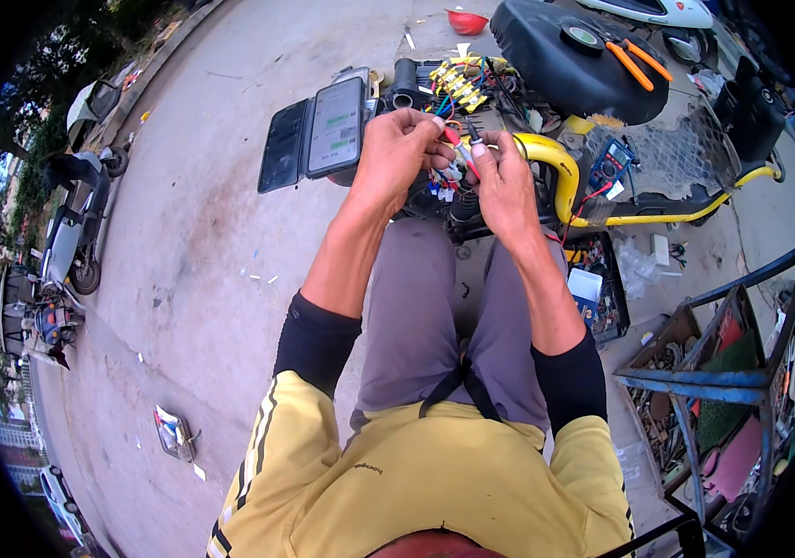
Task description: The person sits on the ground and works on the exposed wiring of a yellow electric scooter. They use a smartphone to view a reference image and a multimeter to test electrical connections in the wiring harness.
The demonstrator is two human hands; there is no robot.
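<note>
My left hand (pixel 402 149) is closed, its thumb and fingers pinched at the upper end of a slim red test probe (pixel 453 138). Beside it, my right hand (pixel 506 181) grips the lower part of that probe together with a black test probe (pixel 474 133). A red lead runs off from the right hand toward a blue-and-black multimeter (pixel 612 163), which lies on the yellow-framed scooter's footboard. Just beyond both hands are bundled wires and a row of yellow connectors (pixel 459 86). Left of them, a phone in an opened dark case (pixel 335 127) shows a lit screen.
A black scooter seat (pixel 546 46) carries orange-handled pliers (pixel 636 65) and a tape roll. The yellow frame tube (pixel 565 186) curves right of my hands. A parts tray (pixel 613 307) sits by my right knee; a metal-framed bin of scrap (pixel 695 381) stands at the right.
</note>
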